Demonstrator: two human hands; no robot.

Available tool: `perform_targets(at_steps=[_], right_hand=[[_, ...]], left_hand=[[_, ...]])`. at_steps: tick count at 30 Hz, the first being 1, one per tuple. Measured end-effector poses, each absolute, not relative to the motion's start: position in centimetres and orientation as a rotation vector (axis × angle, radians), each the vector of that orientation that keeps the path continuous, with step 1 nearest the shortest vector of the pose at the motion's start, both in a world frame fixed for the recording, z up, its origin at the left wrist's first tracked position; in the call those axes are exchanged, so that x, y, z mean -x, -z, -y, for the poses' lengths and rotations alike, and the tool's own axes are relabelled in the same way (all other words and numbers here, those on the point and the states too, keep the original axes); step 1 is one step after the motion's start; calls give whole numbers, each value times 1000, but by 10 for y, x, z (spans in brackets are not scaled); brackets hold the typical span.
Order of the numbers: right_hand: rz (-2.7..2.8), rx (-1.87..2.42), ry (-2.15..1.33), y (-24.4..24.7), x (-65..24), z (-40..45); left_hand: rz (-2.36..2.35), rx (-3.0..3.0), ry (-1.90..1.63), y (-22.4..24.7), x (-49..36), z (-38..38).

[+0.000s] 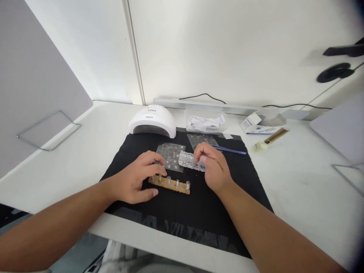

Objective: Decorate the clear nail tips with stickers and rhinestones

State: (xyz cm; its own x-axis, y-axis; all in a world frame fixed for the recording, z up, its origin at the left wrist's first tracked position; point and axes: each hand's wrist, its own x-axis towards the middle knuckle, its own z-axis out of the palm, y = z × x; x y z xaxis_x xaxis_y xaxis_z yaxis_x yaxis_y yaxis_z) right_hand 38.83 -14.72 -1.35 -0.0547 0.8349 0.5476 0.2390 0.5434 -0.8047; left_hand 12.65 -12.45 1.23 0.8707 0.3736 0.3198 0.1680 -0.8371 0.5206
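A clear compartment box (189, 160) with small bits inside lies on the black mat (182, 208). My right hand (213, 165) is over its right end, fingers curled and thumb near the index finger; whether anything is between them is too small to tell. Nearer to me, a wooden strip (170, 183) carries several short clear posts in a row. Over the strip's left end my left hand (140, 176) is spread, with thumb and fingers apart and nothing held. Behind the strip lies a clear patterned sheet (170, 155).
At the back stand a white lamp (153, 119), a clear tray of papers (205, 123) and an open white box (256, 124). Blue tweezers (230, 149) and a second patterned sheet (200, 140) lie behind my right hand. A brush-like item (270, 139) is at the right.
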Motion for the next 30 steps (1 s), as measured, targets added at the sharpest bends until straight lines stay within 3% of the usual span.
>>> perform_targets(at_steps=[13, 30], right_hand=[[1615, 956, -641, 11, -387, 150], [2314, 914, -590, -6, -369, 164]], left_hand=[[-350, -2481, -682, -13, -121, 115], [-343, -2664, -425, -14, -128, 123]])
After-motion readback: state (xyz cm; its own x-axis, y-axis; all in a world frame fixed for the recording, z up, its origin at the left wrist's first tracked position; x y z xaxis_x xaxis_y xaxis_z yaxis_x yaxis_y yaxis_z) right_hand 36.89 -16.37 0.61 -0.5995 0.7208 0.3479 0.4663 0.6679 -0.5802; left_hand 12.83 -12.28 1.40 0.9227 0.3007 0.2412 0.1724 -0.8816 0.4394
